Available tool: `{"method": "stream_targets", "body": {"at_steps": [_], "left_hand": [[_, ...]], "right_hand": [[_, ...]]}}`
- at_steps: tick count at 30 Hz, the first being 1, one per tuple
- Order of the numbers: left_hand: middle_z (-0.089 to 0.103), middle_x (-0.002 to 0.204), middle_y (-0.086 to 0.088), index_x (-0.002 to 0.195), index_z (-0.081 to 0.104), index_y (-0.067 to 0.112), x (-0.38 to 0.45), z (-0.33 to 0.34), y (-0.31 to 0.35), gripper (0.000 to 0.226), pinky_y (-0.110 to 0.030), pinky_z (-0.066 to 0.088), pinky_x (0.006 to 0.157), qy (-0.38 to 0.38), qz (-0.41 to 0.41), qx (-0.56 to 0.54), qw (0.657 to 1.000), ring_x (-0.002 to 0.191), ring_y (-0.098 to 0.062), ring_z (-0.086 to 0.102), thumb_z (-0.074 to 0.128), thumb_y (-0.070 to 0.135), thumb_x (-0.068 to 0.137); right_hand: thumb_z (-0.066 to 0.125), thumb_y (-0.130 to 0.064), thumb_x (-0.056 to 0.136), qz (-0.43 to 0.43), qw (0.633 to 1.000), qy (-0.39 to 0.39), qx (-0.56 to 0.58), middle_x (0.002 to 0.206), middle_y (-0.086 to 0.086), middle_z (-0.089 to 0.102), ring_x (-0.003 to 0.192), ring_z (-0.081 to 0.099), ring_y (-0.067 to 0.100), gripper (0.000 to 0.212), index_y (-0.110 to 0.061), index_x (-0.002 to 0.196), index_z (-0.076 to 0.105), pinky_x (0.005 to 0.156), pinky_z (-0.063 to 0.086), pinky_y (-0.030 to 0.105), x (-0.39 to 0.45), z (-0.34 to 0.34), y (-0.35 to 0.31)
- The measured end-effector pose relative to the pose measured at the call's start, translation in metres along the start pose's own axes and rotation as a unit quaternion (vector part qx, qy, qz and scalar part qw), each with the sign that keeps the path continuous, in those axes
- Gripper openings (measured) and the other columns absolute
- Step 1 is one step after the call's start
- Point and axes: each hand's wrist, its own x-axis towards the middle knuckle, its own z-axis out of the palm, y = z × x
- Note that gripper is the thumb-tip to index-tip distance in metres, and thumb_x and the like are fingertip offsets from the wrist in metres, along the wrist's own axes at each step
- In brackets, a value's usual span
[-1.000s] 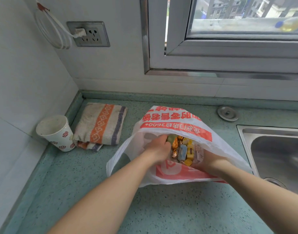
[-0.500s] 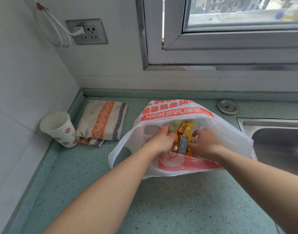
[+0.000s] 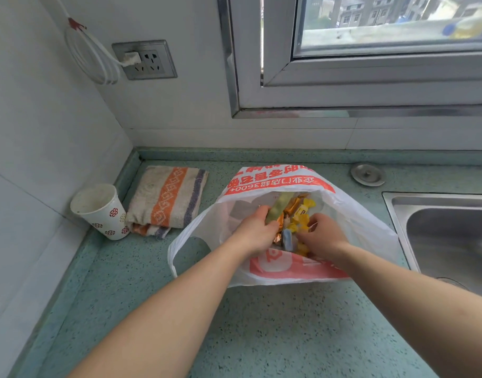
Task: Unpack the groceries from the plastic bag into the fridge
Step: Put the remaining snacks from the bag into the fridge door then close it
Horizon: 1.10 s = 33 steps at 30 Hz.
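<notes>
A white plastic bag [image 3: 362,222] with red print lies open on the green countertop. Inside it is a clear packet of wrapped sweets [image 3: 295,214], yellow, gold, green and blue. Both my hands are inside the bag's mouth. My left hand [image 3: 254,231] grips the left side of the packet, its fingers curled round a green piece. My right hand [image 3: 323,236] has its fingers curled onto the packet's right side. The fridge is out of view.
A paper cup [image 3: 102,211] and a folded striped towel [image 3: 166,199] sit in the left corner. A steel sink [image 3: 447,236] lies to the right, with a round metal cap [image 3: 368,174] behind the bag. A window and a wall socket [image 3: 144,60] are above.
My right hand came out from beneath the bag's edge and moved onto the sweets from the right. My left hand stayed gripping the packet. The camera tilted slightly.
</notes>
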Motion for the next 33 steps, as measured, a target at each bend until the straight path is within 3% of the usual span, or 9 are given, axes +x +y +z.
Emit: {"method": "stream_targets", "body": {"at_steps": [2,5,10,16,20,24,27,30,33], "left_hand": [[0.063,0.113,-0.007,0.123,0.050,0.022,-0.002,-0.004,0.006,0.029,-0.033,0.046,0.080,0.006,0.028,0.008,1.000,0.097,-0.025,0.057,0.046,0.022,0.095],[0.066,0.109,-0.010,0.115,0.056,0.021,-0.007,-0.009,0.016,0.028,-0.032,0.048,0.078,-0.014,0.071,0.062,0.995,0.097,-0.027,0.061,0.050,0.011,0.089],[0.063,0.102,-0.005,0.111,0.055,0.025,-0.019,-0.020,0.042,0.027,-0.029,0.045,0.072,-0.035,0.114,0.141,0.983,0.091,-0.026,0.060,0.047,0.011,0.089],[0.061,0.093,-0.006,0.100,0.053,0.021,-0.043,-0.038,0.083,0.018,-0.034,0.043,0.072,0.035,0.140,0.144,0.979,0.089,-0.028,0.056,0.044,0.013,0.087],[0.063,0.115,-0.010,0.114,0.053,0.021,-0.070,-0.053,0.101,0.028,-0.036,0.047,0.080,0.102,0.111,0.258,0.954,0.101,-0.031,0.057,0.044,0.031,0.090],[0.065,0.105,-0.003,0.112,0.055,0.026,-0.100,-0.070,0.106,0.027,-0.034,0.050,0.072,0.138,0.067,0.310,0.938,0.090,-0.025,0.060,0.043,0.036,0.090],[0.064,0.099,-0.003,0.099,0.058,0.023,-0.120,-0.083,0.104,0.020,-0.032,0.045,0.068,0.144,0.047,0.288,0.945,0.087,-0.024,0.059,0.045,0.034,0.089],[0.063,0.090,-0.002,0.090,0.057,0.022,-0.137,-0.091,0.101,0.014,-0.032,0.049,0.066,0.137,0.086,0.195,0.967,0.082,-0.023,0.061,0.048,0.033,0.091],[0.060,0.084,0.000,0.105,0.056,0.029,-0.156,-0.085,0.096,0.013,-0.026,0.050,0.052,0.082,0.133,0.034,0.987,0.065,-0.017,0.063,0.049,0.035,0.096]], "right_hand": [[0.062,-0.018,0.087,-0.017,1.000,0.010,0.004,0.077,0.001,0.059,0.072,0.057,0.020,0.006,-0.016,0.084,0.057,0.055,0.040,0.027,-0.003,-0.013,-0.006],[0.058,-0.016,0.088,-0.047,0.999,0.000,0.009,0.066,-0.001,0.057,0.067,0.056,0.021,0.019,-0.020,0.070,0.056,0.060,0.045,0.031,-0.011,-0.040,-0.014],[0.057,-0.017,0.087,-0.078,0.995,-0.013,-0.064,0.076,0.011,0.067,0.069,0.063,0.023,0.014,-0.010,0.076,0.060,0.058,0.049,0.029,-0.026,-0.084,-0.026],[0.040,-0.012,0.088,-0.106,0.994,-0.033,0.022,0.077,0.009,0.055,0.064,0.057,0.021,0.018,-0.013,0.096,0.056,0.049,0.045,0.025,-0.052,-0.130,-0.052],[0.049,-0.023,0.089,-0.125,0.992,0.002,-0.020,0.062,0.000,0.051,0.047,0.047,0.015,0.013,-0.017,0.079,0.055,0.036,0.035,0.016,-0.071,-0.147,-0.062],[0.048,-0.033,0.092,-0.110,0.994,-0.003,-0.017,0.065,0.003,0.052,0.047,0.044,0.018,0.024,-0.017,0.074,0.053,0.039,0.032,0.017,-0.092,-0.151,-0.072],[0.046,-0.031,0.091,-0.098,0.995,0.010,0.022,0.072,0.008,0.055,0.055,0.046,0.021,0.027,-0.007,0.090,0.060,0.042,0.034,0.020,-0.111,-0.153,-0.077],[0.048,-0.030,0.093,-0.106,0.993,0.037,0.034,0.067,0.003,0.055,0.052,0.047,0.017,0.030,-0.006,0.089,0.065,0.043,0.035,0.020,-0.138,-0.159,-0.080],[0.049,-0.031,0.094,-0.100,0.991,0.074,0.059,0.065,0.001,0.053,0.050,0.044,0.013,0.028,-0.008,0.085,0.063,0.042,0.034,0.020,-0.169,-0.157,-0.074]]}}
